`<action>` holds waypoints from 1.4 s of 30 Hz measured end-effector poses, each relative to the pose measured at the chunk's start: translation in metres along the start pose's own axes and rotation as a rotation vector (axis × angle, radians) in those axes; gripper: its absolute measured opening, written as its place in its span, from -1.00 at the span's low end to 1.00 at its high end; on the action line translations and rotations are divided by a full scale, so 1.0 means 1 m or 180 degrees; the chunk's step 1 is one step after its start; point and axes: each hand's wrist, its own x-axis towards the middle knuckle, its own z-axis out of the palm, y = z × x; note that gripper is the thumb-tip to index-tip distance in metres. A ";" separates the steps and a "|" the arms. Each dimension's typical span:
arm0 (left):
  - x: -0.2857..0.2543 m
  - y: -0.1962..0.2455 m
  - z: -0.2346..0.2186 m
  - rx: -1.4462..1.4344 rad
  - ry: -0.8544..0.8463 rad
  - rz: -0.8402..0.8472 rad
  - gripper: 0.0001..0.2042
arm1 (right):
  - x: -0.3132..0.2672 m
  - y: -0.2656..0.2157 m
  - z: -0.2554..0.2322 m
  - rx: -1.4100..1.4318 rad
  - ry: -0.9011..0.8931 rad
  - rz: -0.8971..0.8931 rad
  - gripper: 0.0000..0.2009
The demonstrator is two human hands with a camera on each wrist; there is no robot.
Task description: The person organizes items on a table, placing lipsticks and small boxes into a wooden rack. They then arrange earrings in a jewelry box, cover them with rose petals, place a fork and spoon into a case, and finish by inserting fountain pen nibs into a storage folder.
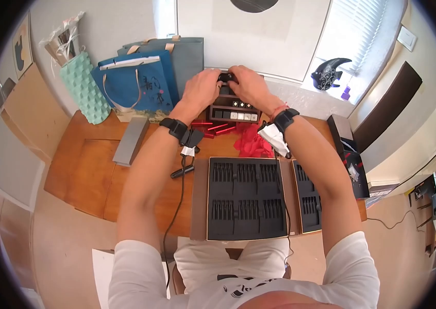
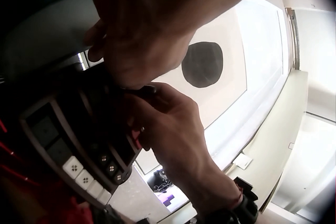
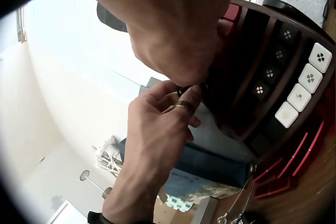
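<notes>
Both hands meet at the upper back of a dark brown tiered rack [image 1: 234, 122]. My left hand [image 1: 202, 88] and right hand [image 1: 249, 85] hold a small black piece [image 1: 225, 77] between their fingertips. Much of that piece is hidden by the fingers, so I cannot tell its kind. In the right wrist view, the left hand [image 3: 157, 129] pinches with thumb and finger. White square pieces [image 3: 310, 78] with clover marks line the rack's front tier, and black clover pieces [image 3: 269, 73] stand one tier behind. Red pieces [image 3: 231, 13] show farther back, beside the right hand.
Red strips [image 1: 220, 129] and red petals [image 1: 254, 141] lie before the rack. An open case with black slotted inserts [image 1: 246, 193] sits nearest the body. Gift bags [image 1: 140, 82] and a grey box [image 1: 131, 141] stand left; a dark box [image 1: 349, 134] stands right. Cables hang from both wrists.
</notes>
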 end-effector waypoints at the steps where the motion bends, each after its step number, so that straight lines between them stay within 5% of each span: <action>1: -0.003 -0.001 -0.002 -0.0095 -0.0001 -0.0030 -0.75 | -0.002 0.000 0.000 0.0024 -0.0049 0.0004 -0.80; 7: -0.034 -0.012 -0.035 0.0011 0.0182 -0.0024 -0.72 | -0.012 -0.006 -0.013 0.0128 0.0019 -0.0102 -0.77; 11: -0.083 -0.038 -0.056 0.0355 -0.0431 -0.0158 -0.74 | -0.039 -0.034 -0.012 0.0183 -0.0120 -0.0199 -0.77; 13: -0.105 -0.048 -0.066 0.0680 -0.1143 -0.0543 -0.77 | -0.051 -0.050 -0.006 0.0030 -0.0670 -0.0499 -0.78; 15: -0.125 -0.064 -0.062 0.0610 -0.1311 -0.0753 -0.79 | -0.059 -0.062 0.010 0.0100 -0.0803 -0.0646 -0.77; 17: -0.141 -0.076 -0.051 0.0541 -0.1464 -0.0548 -0.82 | -0.061 -0.080 0.028 0.0162 -0.1633 -0.0377 -0.75; 20: -0.163 -0.077 -0.041 -0.0061 -0.1774 -0.0029 -0.80 | -0.068 -0.112 0.054 0.0281 -0.1903 -0.0214 -0.72; 24: -0.176 -0.043 -0.059 -0.0162 -0.2654 -0.0303 -0.79 | -0.073 -0.116 0.115 0.0287 -0.1457 -0.0133 -0.70; 27: -0.196 -0.034 -0.067 -0.0185 -0.2834 -0.0353 -0.78 | -0.073 -0.121 0.118 0.0132 -0.1893 0.0159 -0.68; 29: -0.210 -0.035 -0.064 -0.0407 -0.2321 -0.0363 -0.75 | -0.073 -0.123 0.101 0.0237 -0.1963 0.0168 -0.67; 33: -0.219 -0.005 -0.079 -0.0436 -0.2813 -0.0622 -0.69 | -0.071 -0.115 0.067 0.0310 -0.1903 0.0347 -0.66; 35: -0.242 0.012 -0.081 -0.0660 -0.2391 -0.0187 -0.58 | -0.072 -0.099 0.053 0.0303 -0.1446 0.0348 -0.64; 39: -0.264 0.044 -0.089 -0.0168 -0.2672 -0.0090 -0.51 | -0.075 -0.070 0.013 0.0423 -0.1012 0.0510 -0.64; 42: -0.280 0.041 -0.075 -0.0207 -0.2321 -0.0174 -0.54 | -0.079 -0.052 -0.007 0.0537 -0.0575 0.0535 -0.68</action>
